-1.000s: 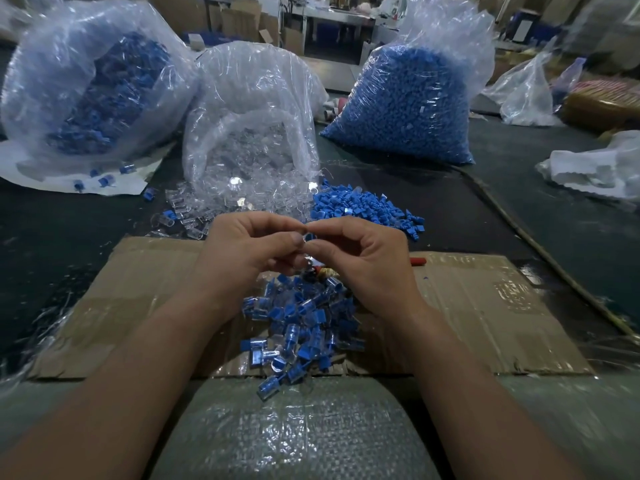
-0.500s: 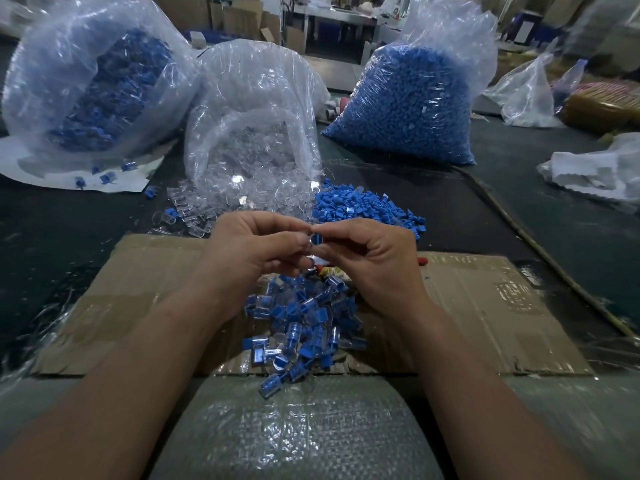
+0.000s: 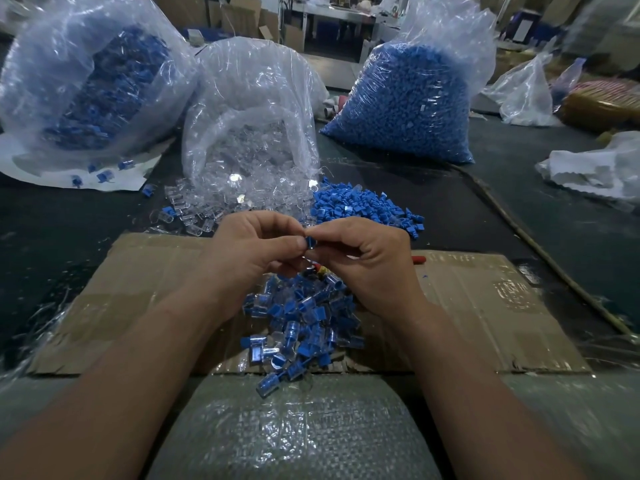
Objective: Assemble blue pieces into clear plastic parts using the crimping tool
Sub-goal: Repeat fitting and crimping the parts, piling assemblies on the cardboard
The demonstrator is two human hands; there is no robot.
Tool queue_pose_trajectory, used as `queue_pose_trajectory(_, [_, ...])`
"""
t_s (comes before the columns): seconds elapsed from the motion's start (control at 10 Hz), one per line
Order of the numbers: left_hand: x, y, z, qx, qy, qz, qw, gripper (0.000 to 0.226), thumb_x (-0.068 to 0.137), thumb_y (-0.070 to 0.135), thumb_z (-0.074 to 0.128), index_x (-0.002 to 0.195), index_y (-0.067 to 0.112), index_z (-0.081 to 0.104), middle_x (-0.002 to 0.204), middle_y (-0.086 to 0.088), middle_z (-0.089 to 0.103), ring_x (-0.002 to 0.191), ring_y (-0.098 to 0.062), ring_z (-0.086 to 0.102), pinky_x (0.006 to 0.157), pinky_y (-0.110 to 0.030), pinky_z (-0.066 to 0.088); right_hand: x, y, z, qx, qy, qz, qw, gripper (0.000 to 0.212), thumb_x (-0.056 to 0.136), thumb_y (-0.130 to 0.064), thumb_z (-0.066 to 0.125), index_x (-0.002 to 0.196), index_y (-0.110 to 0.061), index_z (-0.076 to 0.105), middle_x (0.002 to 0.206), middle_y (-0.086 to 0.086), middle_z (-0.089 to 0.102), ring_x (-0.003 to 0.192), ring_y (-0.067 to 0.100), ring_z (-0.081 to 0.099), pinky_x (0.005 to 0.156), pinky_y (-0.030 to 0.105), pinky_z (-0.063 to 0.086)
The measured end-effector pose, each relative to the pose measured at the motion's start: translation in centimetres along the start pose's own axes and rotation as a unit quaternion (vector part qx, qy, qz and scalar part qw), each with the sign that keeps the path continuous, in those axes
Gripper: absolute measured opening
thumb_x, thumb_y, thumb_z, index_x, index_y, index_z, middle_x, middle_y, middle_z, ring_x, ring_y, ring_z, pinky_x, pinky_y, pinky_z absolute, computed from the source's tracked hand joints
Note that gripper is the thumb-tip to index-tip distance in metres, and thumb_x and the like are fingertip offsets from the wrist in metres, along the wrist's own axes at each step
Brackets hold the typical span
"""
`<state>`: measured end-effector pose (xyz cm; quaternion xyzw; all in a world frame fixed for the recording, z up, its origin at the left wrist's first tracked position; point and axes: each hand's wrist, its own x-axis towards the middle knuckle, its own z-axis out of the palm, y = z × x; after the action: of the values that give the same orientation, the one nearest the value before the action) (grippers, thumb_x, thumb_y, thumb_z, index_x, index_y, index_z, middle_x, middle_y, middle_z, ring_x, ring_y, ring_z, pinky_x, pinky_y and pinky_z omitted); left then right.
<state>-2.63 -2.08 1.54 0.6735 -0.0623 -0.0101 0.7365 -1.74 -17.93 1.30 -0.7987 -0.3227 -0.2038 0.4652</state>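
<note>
My left hand and my right hand meet fingertip to fingertip above the cardboard sheet. Between them they pinch one small blue piece; a clear part around it is mostly hidden by the fingers. Below the hands lies a heap of assembled blue-and-clear parts. Behind them sit a pile of loose blue pieces and a spill of clear parts. A red and yellow tool lies mostly hidden under my right hand.
Three plastic bags stand at the back: assembled parts at left, clear parts in the middle, blue pieces at right. Crumpled plastic lies far right. A woven sack covers the near edge.
Both hands stay together over the heap; the blue piece now shows more plainly between the fingertips. Nothing else has moved.
</note>
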Motion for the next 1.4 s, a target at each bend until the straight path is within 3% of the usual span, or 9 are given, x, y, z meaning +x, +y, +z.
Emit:
queue_pose_trajectory(0.2, [0.2, -0.3, -0.5, -0.013, 0.010, 0.008, 1.000, 0.012, 0.079, -0.003, 0.057, 0.075, 0.009, 0.058, 0.060, -0.001, 0.067, 0.059, -0.012, 0.067, 0.050, -0.018, 0.051, 0.4, 0.5, -2.1, -0.059, -0.023, 0.149, 0.987, 0.032, 0.075, -0.025, 0.072, 0.105, -0.017, 0.068, 0.085, -0.020, 0.060, 0.083, -0.002, 0.061, 0.079, 0.019, 0.052])
queue_pose_trajectory(0.3, [0.5, -0.4, -0.9, -0.014, 0.025, 0.016, 0.999, 0.017, 0.083, -0.006, 0.053, 0.075, 0.009, 0.057, 0.058, 0.001, 0.066, 0.058, -0.011, 0.066, 0.048, -0.018, 0.050, 0.5, 1.5, -4.1, -0.081, -0.032, 0.240, 0.967, 0.028, 0.074, -0.028, 0.074, 0.101, -0.024, 0.068, 0.083, -0.023, 0.060, 0.081, -0.007, 0.058, 0.076, 0.014, 0.046])
queue_pose_trajectory(0.5, [0.6, -0.5, -1.2, -0.009, 0.036, 0.018, 0.999, 0.017, 0.084, -0.006, 0.053, 0.076, 0.009, 0.057, 0.058, 0.004, 0.066, 0.057, -0.007, 0.065, 0.047, -0.016, 0.049, 0.3, 2.1, -5.6, -0.130, -0.216, 0.342, 0.905, 0.043, 0.067, -0.030, 0.079, 0.106, -0.035, 0.061, 0.085, -0.027, 0.053, 0.080, -0.010, 0.048, 0.063, 0.013, 0.031])
queue_pose_trajectory(0.6, [0.6, -0.5, -1.2, -0.008, 0.042, 0.019, 0.999, 0.018, 0.084, -0.006, 0.053, 0.076, 0.009, 0.057, 0.058, 0.004, 0.066, 0.057, -0.007, 0.064, 0.047, -0.016, 0.049, 0.3, 1.9, -5.4, -0.169, -0.277, 0.345, 0.881, 0.065, 0.062, -0.031, 0.083, 0.119, -0.037, 0.053, 0.093, -0.028, 0.045, 0.084, -0.006, 0.043, 0.063, 0.013, 0.028])
queue_pose_trajectory(0.7, [0.6, -0.5, -1.1, -0.001, 0.042, 0.019, 0.999, 0.018, 0.084, -0.006, 0.053, 0.075, 0.009, 0.057, 0.057, 0.004, 0.066, 0.056, -0.007, 0.064, 0.047, -0.016, 0.049, 0.2, 1.8, -4.8, -0.217, -0.302, 0.332, 0.867, 0.083, 0.058, -0.038, 0.084, 0.131, -0.035, 0.043, 0.110, -0.016, 0.041, 0.099, 0.004, 0.037, 0.075, 0.023, 0.033])
queue_pose_trajectory(0.8, [0.6, -0.5, -1.1, -0.003, 0.044, 0.014, 0.999, 0.018, 0.084, -0.005, 0.054, 0.075, 0.010, 0.057, 0.057, 0.004, 0.066, 0.056, -0.007, 0.064, 0.046, -0.016, 0.049, 0.4, 1.6, -4.5, -0.232, -0.284, 0.327, 0.871, 0.079, 0.057, -0.041, 0.084, 0.128, -0.033, 0.048, 0.105, -0.014, 0.042, 0.101, 0.008, 0.040, 0.081, 0.028, 0.035])
queue_pose_trajectory(1.0, [0.6, -0.6, -1.1, -0.009, 0.049, 0.000, 0.999, 0.015, 0.084, -0.005, 0.053, 0.078, 0.009, 0.057, 0.057, 0.004, 0.066, 0.058, -0.008, 0.065, 0.045, -0.016, 0.049, 0.4, 1.1, -3.6, -0.306, -0.266, 0.284, 0.869, 0.026, 0.071, -0.031, 0.070, 0.093, -0.032, 0.056, 0.079, -0.016, 0.047, 0.071, 0.002, 0.042, 0.055, 0.024, 0.035])
queue_pose_trajectory(1.1, [0.6, -0.6, -1.1, -0.004, 0.058, 0.004, 0.998, 0.016, 0.085, -0.005, 0.053, 0.077, 0.009, 0.057, 0.057, 0.005, 0.065, 0.057, -0.007, 0.065, 0.046, -0.017, 0.050, 0.2, 1.3, -3.3, -0.329, -0.245, 0.259, 0.875, 0.019, 0.076, -0.021, 0.062, 0.088, -0.031, 0.052, 0.080, -0.012, 0.048, 0.069, 0.002, 0.041, 0.052, 0.023, 0.030])
queue_pose_trajectory(1.4, [0.5, -0.3, -0.9, 0.007, 0.093, 0.032, 0.995, 0.017, 0.086, -0.004, 0.052, 0.078, 0.011, 0.056, 0.056, 0.007, 0.064, 0.056, -0.004, 0.063, 0.048, -0.016, 0.049, 0.2, 0.7, -2.9, -0.218, -0.098, 0.202, 0.950, 0.035, 0.070, -0.010, 0.061, 0.091, -0.032, 0.044, 0.086, -0.011, 0.047, 0.076, 0.011, 0.043, 0.058, 0.023, 0.030])
